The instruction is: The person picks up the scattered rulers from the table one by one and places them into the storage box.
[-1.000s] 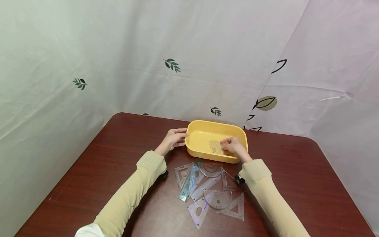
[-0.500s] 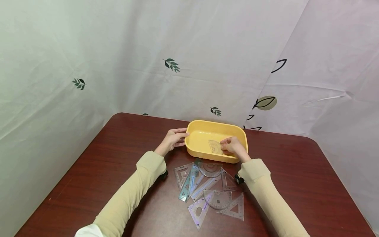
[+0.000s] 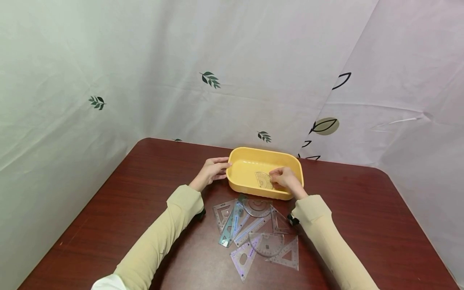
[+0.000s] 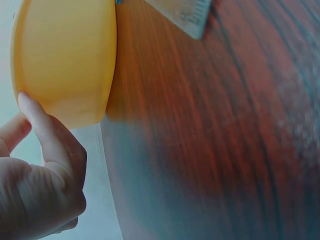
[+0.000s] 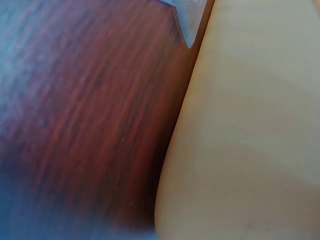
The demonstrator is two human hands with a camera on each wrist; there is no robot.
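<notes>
A yellow plastic basin (image 3: pixel 255 191) stands near the back of the table. At its left end my left hand (image 3: pixel 209 172) holds the rim, the thumb lying at the edge in the left wrist view. My right hand (image 3: pixel 286 178) reaches inside the basin and pinches a small clear protractor (image 3: pixel 262 180), partly hidden by the fingers. Whether the protractor touches the basin's floor, I cannot tell. In the right wrist view only the basin's wall (image 5: pixel 250 125) and table show; that hand is out of sight.
In front of the basin lie several overlapping clear drawing tools: a blue-green ruler (image 3: pixel 227 231), a purple-tinted set square (image 3: pixel 242 257), a large protractor (image 3: pixel 267 245) and a clear set square (image 3: pixel 291 254). A pale curtain (image 3: pixel 232 100) hangs behind the dark red table (image 3: pixel 145 193).
</notes>
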